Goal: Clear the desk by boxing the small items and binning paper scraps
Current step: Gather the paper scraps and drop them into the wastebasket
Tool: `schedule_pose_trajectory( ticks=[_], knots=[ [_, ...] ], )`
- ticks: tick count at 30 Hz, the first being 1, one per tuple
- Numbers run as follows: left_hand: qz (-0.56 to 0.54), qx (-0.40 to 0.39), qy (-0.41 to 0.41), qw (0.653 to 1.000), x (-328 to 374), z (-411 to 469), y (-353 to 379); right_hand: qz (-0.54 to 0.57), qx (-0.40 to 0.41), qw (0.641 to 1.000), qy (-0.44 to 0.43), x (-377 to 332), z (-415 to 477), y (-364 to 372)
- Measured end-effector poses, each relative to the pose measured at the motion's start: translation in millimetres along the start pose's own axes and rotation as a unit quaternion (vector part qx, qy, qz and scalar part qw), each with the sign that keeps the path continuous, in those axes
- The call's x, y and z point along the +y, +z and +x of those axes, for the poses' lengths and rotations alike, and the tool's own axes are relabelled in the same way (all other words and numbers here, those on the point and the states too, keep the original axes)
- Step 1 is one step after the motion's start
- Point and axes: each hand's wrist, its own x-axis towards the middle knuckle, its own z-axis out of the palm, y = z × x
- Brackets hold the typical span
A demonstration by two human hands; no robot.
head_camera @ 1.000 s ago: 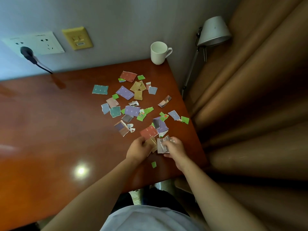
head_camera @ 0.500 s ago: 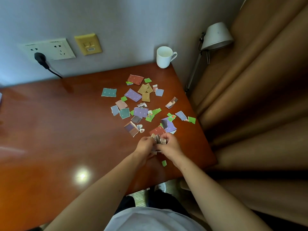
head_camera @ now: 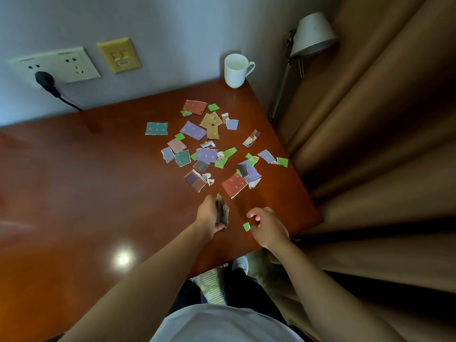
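Observation:
Several torn coloured paper scraps (head_camera: 206,154) lie scattered over the right part of a reddish-brown desk (head_camera: 74,183). My left hand (head_camera: 209,214) grips a small stack of gathered scraps (head_camera: 222,211), held on edge above the desk near its front. My right hand (head_camera: 267,227) hovers a little to the right, fingers loosely curled and holding nothing. A small green scrap (head_camera: 246,226) lies on the desk just left of its fingertips. A red scrap (head_camera: 234,185) lies just beyond both hands.
A white mug (head_camera: 236,70) stands at the desk's far right corner by the wall. A lamp (head_camera: 312,35) and brown curtains (head_camera: 382,144) are off the right edge. Wall sockets with a black plug (head_camera: 45,80) sit at the back left.
My hands have come apart. The gathered stack stays in my left hand, and my right hand has moved right and down to beside the small green scrap.

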Motion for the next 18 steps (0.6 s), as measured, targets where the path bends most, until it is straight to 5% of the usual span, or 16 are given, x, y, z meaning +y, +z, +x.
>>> schedule_pose_trajectory(
  ticks=[18],
  knots=[
    [0.117,-0.073,-0.058,0.989,-9,13,-19,-0.104,0.006,0.994,-0.021,-3,4,15]
  ],
)
